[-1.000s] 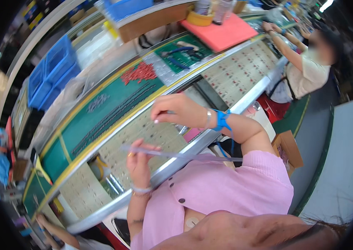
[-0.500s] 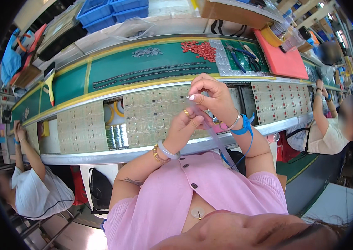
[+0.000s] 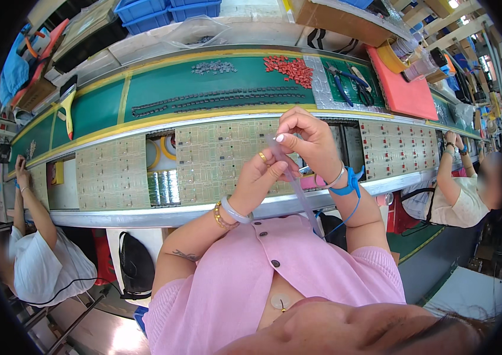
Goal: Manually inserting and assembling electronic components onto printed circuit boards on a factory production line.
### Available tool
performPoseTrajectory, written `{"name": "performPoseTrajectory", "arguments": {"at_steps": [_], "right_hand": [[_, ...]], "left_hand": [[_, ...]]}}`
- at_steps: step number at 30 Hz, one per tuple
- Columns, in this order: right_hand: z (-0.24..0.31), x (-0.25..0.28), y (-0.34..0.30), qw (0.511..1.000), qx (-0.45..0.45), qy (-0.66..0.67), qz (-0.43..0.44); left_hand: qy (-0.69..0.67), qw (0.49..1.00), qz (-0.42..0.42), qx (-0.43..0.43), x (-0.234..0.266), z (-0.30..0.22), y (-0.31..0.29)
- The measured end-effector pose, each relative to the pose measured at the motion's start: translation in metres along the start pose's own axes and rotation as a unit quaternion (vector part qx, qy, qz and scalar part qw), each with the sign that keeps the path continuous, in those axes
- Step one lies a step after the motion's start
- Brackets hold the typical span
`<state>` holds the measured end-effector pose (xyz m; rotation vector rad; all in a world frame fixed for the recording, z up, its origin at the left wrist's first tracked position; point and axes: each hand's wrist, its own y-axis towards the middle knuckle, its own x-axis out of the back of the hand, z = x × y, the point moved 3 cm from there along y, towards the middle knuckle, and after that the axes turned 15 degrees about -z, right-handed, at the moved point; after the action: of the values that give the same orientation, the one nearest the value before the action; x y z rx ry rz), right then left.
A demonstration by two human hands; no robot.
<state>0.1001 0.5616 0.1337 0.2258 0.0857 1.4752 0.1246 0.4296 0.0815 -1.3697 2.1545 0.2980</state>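
Both hands are meeting at frame centre: the left hand (image 3: 261,176), low beside the tube a second ago, is now closing its fingers around the clear plastic tube (image 3: 291,177) just under the right hand (image 3: 305,141). The tube, lying nearly flat before, is now standing steeply, its lower end hanging toward the pink shirt (image 3: 274,278). View is swinging; circuit board panels (image 3: 221,157) are now sitting level mid-frame.
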Motion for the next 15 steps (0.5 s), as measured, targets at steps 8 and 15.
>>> {"name": "performPoseTrajectory", "arguments": {"at_steps": [8, 15], "right_hand": [[-0.001, -0.004, 0.0, 0.999, 0.043, -0.006, -0.004], [-0.028, -0.007, -0.005, 0.943, -0.26, 0.151, 0.14]], "left_hand": [[0.041, 0.999, -0.016, -0.028, 0.001, -0.002, 0.0], [0.055, 0.998, 0.002, -0.02, 0.002, -0.006, 0.0]]}}
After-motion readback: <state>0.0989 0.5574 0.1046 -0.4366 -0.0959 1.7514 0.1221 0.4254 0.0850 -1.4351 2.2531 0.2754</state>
